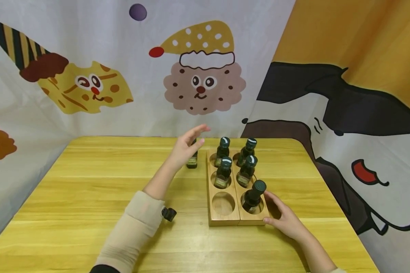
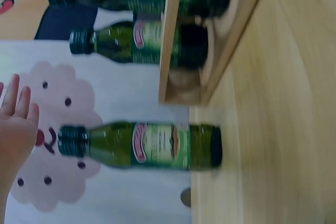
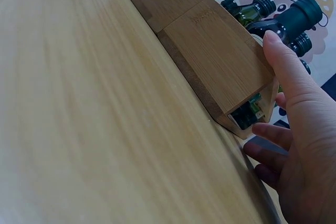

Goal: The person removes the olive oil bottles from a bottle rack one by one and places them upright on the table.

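None of the print in front of me can be read. The lone bottle (image 2: 142,145) by my left hand (image 2: 16,119) wears a green and white label with a red emblem, but its lettering is blurred. The bottles in the wooden rack (image 1: 225,216) have small labels too, too tiny to make out.

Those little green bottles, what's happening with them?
A person's left hand is open beside a lone bottle standing on the table. The right hand rests against the corner of the wooden rack, which holds five bottles, with one hole unfilled.
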Demonstrator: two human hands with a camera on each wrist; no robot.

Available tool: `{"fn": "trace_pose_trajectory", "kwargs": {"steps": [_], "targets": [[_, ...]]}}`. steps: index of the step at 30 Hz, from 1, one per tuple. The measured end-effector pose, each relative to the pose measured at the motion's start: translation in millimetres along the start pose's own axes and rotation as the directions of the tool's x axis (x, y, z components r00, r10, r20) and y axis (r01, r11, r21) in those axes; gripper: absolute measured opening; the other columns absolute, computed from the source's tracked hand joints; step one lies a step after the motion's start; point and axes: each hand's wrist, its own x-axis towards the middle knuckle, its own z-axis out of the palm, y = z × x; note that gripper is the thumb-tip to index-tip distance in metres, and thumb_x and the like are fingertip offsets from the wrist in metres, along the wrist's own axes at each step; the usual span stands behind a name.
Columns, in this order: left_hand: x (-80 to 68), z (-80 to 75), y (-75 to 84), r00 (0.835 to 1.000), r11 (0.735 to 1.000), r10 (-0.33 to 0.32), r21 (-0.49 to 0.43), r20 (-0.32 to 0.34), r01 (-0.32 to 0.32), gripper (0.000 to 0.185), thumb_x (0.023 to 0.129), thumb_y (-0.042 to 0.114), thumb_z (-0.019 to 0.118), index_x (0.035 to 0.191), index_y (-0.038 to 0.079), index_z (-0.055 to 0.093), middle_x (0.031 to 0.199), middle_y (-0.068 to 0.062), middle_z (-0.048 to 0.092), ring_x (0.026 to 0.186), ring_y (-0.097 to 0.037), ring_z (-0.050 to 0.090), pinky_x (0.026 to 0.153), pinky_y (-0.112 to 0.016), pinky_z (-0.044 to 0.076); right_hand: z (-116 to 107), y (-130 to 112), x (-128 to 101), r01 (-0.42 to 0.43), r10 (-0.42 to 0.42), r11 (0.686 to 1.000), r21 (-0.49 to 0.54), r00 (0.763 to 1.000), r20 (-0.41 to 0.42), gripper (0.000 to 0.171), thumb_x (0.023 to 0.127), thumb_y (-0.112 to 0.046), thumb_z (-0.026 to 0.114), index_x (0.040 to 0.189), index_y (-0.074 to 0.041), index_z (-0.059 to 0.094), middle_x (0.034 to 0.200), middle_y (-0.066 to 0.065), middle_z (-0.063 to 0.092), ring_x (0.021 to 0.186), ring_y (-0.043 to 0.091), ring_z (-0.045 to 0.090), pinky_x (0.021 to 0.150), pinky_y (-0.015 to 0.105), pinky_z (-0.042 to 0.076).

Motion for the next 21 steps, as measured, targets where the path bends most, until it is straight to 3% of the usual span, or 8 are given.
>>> {"fn": "trace_pose_trajectory", "kwargs": {"steps": [4,13,21], "targets": [[-2.1,13.0,0.2,0.999,0.999,0.018,-0.030,0.032,-0.017,0.048,0.096,-0.001,0.054,0.141,-0.006,0.039,0.137,-0.022,0.048,0.127,-0.033,0.044,0.105,-0.037,0.035,0.1,0.9,0.3,0.003,-0.003,1.000,0.009,1.000,0.000,0.083,0.076,-0.007,0.080,0.147,-0.007,0.036,0.141,0.024,0.042,0.125,-0.008,0.031,0.101,0.007,0.020],[-11.4,38.9,-12.4,0.990,0.997,0.059,-0.056,0.128,-0.052,0.049,0.092,-0.008,0.057,0.137,-0.012,0.039,0.130,-0.028,0.051,0.119,-0.039,0.049,0.102,-0.053,0.036,0.5,3.2,0.7,0.005,-0.005,1.000,0.001,1.000,-0.006,0.083,0.075,-0.007,0.080,0.146,-0.005,0.037,0.140,0.026,0.043,0.125,-0.009,0.031,0.100,0.006,0.020],[-19.9,55.4,-18.3,0.984,0.998,-0.044,-0.040,0.175,0.052,0.050,0.093,0.002,0.060,0.139,-0.006,0.042,0.133,-0.022,0.052,0.119,-0.035,0.049,0.100,-0.048,0.039,0.8,2.5,0.8,0.008,-0.008,1.000,0.004,1.000,-0.004,0.082,0.076,-0.007,0.080,0.146,-0.005,0.037,0.140,0.026,0.043,0.125,-0.009,0.031,0.100,0.006,0.020]]}}
